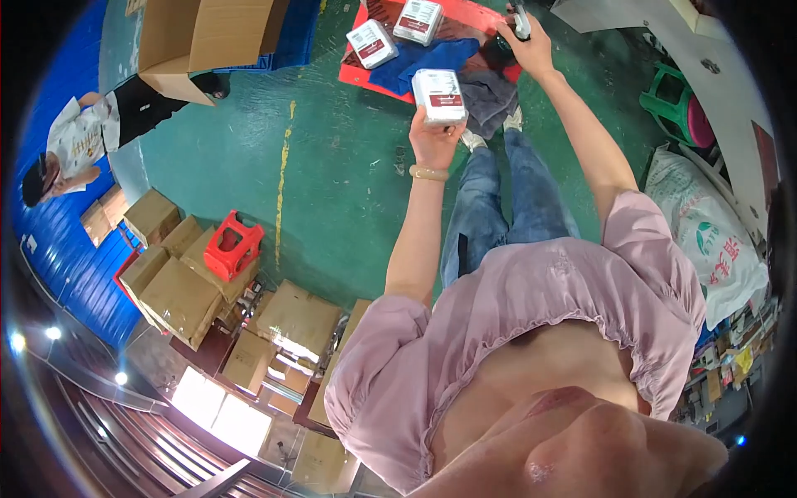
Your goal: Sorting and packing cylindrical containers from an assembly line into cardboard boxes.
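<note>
My left hand (435, 143) is closed around the lower end of a white box-shaped package (439, 93) with a dark red band on its label. It is held up in front of a red tray (355, 76). At the tray's right end, my right hand (534, 50) grips a dark spray bottle (499, 51) by its black-and-white head. Two similar packages, one on the left (372, 44) and one farther back (418, 21), lie in the tray. Beside them are a blue cloth (415, 62) and a grey cloth (488, 101), which hangs over the near edge.
An open cardboard box (224, 37) stands at the far left, with another person (83, 137) near it. Stacked cartons (178, 299) and a red stool (234, 246) are at left. To the right are a green stool (668, 104) and a large white sack (706, 232).
</note>
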Tool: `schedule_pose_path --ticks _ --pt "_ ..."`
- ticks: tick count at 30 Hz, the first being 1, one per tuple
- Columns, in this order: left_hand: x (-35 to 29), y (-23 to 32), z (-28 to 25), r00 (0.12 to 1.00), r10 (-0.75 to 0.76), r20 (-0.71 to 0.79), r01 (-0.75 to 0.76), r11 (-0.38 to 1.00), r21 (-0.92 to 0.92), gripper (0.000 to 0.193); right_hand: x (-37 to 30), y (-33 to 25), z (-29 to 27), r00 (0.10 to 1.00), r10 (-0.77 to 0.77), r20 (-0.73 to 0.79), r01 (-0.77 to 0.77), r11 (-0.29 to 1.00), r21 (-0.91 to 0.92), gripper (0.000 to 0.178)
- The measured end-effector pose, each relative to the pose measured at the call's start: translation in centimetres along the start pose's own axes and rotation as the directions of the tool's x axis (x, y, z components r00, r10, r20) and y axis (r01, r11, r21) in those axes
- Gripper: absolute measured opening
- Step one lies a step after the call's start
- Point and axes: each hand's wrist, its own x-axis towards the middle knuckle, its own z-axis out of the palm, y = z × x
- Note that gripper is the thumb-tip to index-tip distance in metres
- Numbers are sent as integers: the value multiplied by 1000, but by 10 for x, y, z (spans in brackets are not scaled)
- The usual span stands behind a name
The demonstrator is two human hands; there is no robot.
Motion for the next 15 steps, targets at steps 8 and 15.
schedule_pose_path --ticks 8,15 --pt "2 -18 -37 992 -102 -72 97 993 -72 47 -110 50 19 955 22 -295 -139 914 -382 40" --pt "17 -24 -60 997 -79 -21 79 996 -31 47 -141 36 39 933 360 17 -356 929 -104 30"
